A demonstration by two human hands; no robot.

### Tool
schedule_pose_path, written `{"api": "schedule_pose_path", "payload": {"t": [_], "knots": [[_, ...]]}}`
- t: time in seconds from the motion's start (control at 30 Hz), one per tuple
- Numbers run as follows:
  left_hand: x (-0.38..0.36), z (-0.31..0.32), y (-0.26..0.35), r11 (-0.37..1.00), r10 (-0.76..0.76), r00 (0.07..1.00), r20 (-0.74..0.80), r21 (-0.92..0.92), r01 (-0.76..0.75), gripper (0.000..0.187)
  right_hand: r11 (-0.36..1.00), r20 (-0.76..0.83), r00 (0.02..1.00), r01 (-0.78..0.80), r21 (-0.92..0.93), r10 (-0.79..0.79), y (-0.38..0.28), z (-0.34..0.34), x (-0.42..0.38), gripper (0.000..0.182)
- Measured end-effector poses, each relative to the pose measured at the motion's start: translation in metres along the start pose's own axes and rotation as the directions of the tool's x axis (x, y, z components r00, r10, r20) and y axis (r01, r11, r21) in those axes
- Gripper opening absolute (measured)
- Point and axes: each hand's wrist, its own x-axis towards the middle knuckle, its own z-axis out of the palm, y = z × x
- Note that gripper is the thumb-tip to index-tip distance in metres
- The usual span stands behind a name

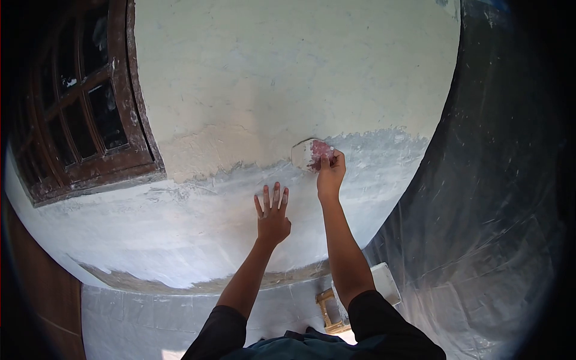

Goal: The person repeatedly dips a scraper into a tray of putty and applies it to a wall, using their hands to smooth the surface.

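My right hand (331, 175) pinches a flat putty scraper (305, 153), red in the middle and smeared white, against the wall (288, 78). The scraper sits where the cream upper part meets a rough grey and white band. Lower and to the left, my left hand (273, 219) has its fingers spread towards the wall and holds nothing. White residue coats its fingertips. Whether that palm presses on the wall cannot be made out.
A brown wooden window (78, 120) with dark panes is set in the wall at left. Dark plastic sheeting (480, 210) hangs at right. Below my right arm are a white tray-like object (387, 283) and a wooden stool-like frame (327, 309). Grey sheeting covers the floor (138, 312).
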Motion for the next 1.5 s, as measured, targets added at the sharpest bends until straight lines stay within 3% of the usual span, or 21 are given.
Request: {"api": "schedule_pose_path", "payload": {"t": [0.07, 0.13, 0.27, 0.37, 0.47, 0.53, 0.63, 0.8, 1.17, 1.27, 1.33, 1.43, 1.5], "knots": [[-0.004, -0.004, 0.0, 1.0, -0.001, 1.0, 0.02, -0.011, 0.002, 0.082, 0.989, -0.127, 0.986, -0.094, 0.113, 0.108, -0.003, -0.014, 0.003, 0.014], [-0.004, -0.006, 0.002, 0.999, -0.008, 0.999, 0.035, -0.032, 0.009, 0.083, 0.973, -0.159, 0.981, -0.078, 0.217, 0.114, -0.012, -0.024, 0.005, 0.015], [-0.013, -0.003, 0.011, 1.0, -0.015, 0.996, 0.089, -0.012, 0.016, 0.084, 1.0, 0.013, 1.0, 0.003, -0.006, -0.003, -0.005, -0.01, 0.007, 0.011], [-0.016, -0.005, 0.02, 1.0, -0.006, 0.994, 0.111, -0.023, 0.009, 0.083, 0.998, -0.032, 0.999, -0.005, -0.07, 0.003, -0.003, -0.008, 0.014, 0.012], [-0.023, -0.003, 0.028, 0.999, 0.021, 0.993, 0.112, -0.048, -0.016, 0.082, 0.976, -0.329, 0.935, -0.065, 0.206, 0.131, -0.011, -0.032, 0.024, 0.012], [-0.022, 0.004, 0.035, 0.997, 0.042, 0.993, 0.112, -0.068, -0.035, 0.08, 0.961, -0.282, 0.947, -0.08, 0.264, 0.156, -0.013, -0.05, 0.02, 0.011], [-0.027, 0.018, 0.052, 0.994, 0.096, 0.982, 0.16, -0.064, -0.087, 0.08, 0.972, -0.241, 0.953, -0.14, 0.187, 0.184, -0.007, -0.08, 0.006, 0.013], [-0.036, 0.048, 0.092, 0.96, 0.193, 0.97, 0.148, -0.233, -0.156, 0.071, 0.969, -0.271, 0.937, -0.179, 0.172, 0.222, 0.016, -0.135, -0.019, 0.013], [-0.081, 0.133, 0.175, 0.889, 0.269, 0.896, 0.353, -0.448, -0.091, 0.065, 0.943, -0.433, 0.846, -0.33, 0.031, 0.311, 0.048, -0.294, -0.078, 0.018], [-0.103, 0.161, 0.196, 0.875, 0.293, 0.839, 0.459, -0.483, -0.041, 0.064, 0.903, -0.539, 0.75, -0.426, 0.049, 0.384, 0.063, -0.335, -0.105, 0.017], [-0.118, 0.177, 0.207, 0.862, 0.34, 0.792, 0.507, -0.504, -0.048, 0.061, 0.839, -0.565, 0.706, -0.542, -0.042, 0.428, 0.076, -0.367, -0.128, 0.016], [-0.143, 0.199, 0.223, 0.854, 0.376, 0.743, 0.553, -0.517, -0.047, 0.058, 0.773, -0.675, 0.639, -0.614, -0.159, 0.368, 0.092, -0.415, -0.156, 0.014], [-0.158, 0.21, 0.228, 0.866, 0.389, 0.643, 0.66, -0.5, -0.01, 0.057, 0.674, -0.736, 0.621, -0.667, -0.317, 0.268, 0.107, -0.452, -0.177, 0.013]]}}
